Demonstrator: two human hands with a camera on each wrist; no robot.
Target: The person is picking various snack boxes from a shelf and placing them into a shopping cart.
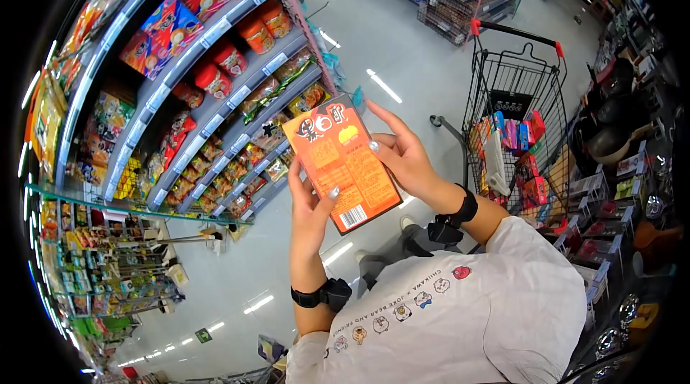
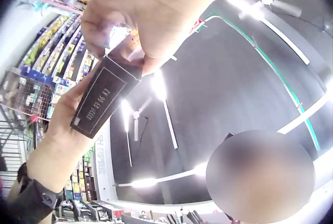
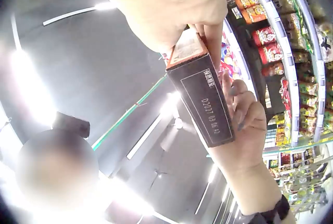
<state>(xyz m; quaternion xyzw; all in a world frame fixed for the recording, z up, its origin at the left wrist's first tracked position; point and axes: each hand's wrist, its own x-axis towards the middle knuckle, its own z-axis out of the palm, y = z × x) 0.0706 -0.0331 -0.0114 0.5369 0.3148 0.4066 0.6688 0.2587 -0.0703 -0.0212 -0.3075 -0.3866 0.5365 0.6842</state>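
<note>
An orange cardboard box (image 1: 352, 186) with black edges is held up in front of the chest, its printed face and barcode toward the head camera. My left hand (image 1: 310, 215) grips its lower left side, thumb on the printed face and fingers behind. On the opposite side my right hand (image 1: 411, 165) grips it, thumb on the face, index finger reaching past the edge. A narrow black side of the box (image 3: 204, 99) carries a stamped date line in the right wrist view. Both wrists wear black straps.
Shelves (image 1: 237, 85) of packaged snacks and red jars stand to the left. At the right is a wire shopping cart (image 1: 503, 82) with several colourful packs inside. Pans and kitchenware (image 1: 614, 111) line the far right, and grey floor (image 1: 388, 46) lies ahead.
</note>
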